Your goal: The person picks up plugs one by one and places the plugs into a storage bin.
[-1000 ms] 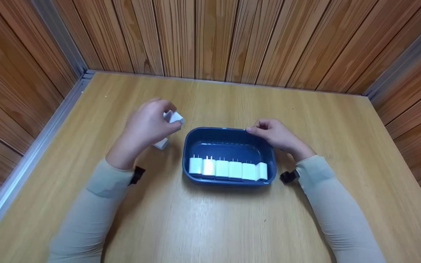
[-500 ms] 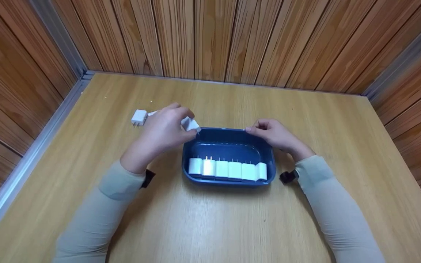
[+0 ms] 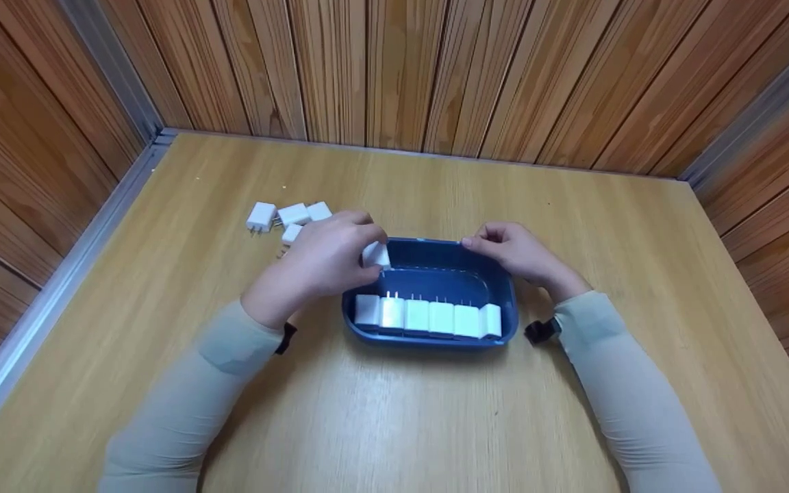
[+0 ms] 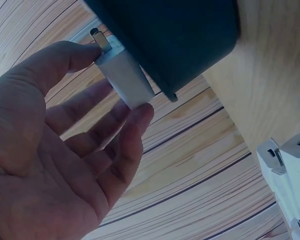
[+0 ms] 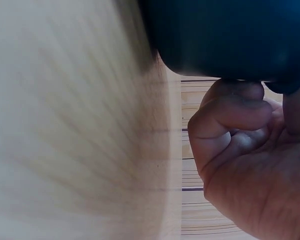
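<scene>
Between its thumb and fingers my left hand [image 3: 329, 253] pinches a white plug charger [image 3: 377, 255] over the left rim of a dark blue box [image 3: 435, 250]. In the left wrist view the held charger [image 4: 124, 77] shows its metal prongs near the thumb, beside the box wall. Along the box's near side stands a row of several white chargers [image 3: 441, 319], most with prongs pointing to the far side; the rightmost is turned differently. My right hand [image 3: 518, 253] grips the far right rim, thumb on top and curled fingers against the outer wall, as the right wrist view shows.
Several more white chargers [image 3: 293, 214] lie loosely on the wooden table [image 3: 394, 424] left of the box, partly behind my left hand. Wood-panelled walls [image 3: 401, 75] enclose the table at the back and both sides.
My left hand has carried the charger rightward and nearer, from beside the box to over its left rim, uncovering the loose chargers. The right hand and the box stay in place.
</scene>
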Motion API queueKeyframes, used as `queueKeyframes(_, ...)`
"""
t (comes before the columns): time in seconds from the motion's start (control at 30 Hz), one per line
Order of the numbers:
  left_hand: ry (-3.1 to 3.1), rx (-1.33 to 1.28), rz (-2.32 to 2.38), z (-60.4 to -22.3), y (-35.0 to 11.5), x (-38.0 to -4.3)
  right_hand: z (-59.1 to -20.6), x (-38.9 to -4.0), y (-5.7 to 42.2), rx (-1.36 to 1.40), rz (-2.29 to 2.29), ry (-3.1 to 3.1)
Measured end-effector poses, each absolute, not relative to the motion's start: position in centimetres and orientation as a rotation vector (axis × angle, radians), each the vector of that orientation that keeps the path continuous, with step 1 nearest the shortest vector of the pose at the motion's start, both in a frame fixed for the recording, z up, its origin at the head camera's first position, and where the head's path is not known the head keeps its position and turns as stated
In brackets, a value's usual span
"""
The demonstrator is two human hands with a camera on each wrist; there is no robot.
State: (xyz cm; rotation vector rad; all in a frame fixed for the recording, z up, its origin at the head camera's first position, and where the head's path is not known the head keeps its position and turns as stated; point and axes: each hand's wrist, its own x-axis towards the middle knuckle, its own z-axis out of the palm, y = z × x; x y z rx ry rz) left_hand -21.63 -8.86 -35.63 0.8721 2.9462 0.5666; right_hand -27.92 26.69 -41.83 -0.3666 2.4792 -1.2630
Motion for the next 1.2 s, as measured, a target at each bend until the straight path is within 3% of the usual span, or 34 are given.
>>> queueKeyframes(0.63,2.950,1.168,0.222,-37.0,-8.4,-22.2,-41.9,-28.1,26.7,-0.349,-1.260,2.478)
queueKeyframes(1.2,2.958,1.246,0.068,-38.1,-8.0,-22.3,-41.8,-28.1,26.6,-0.344,-1.266,2.464)
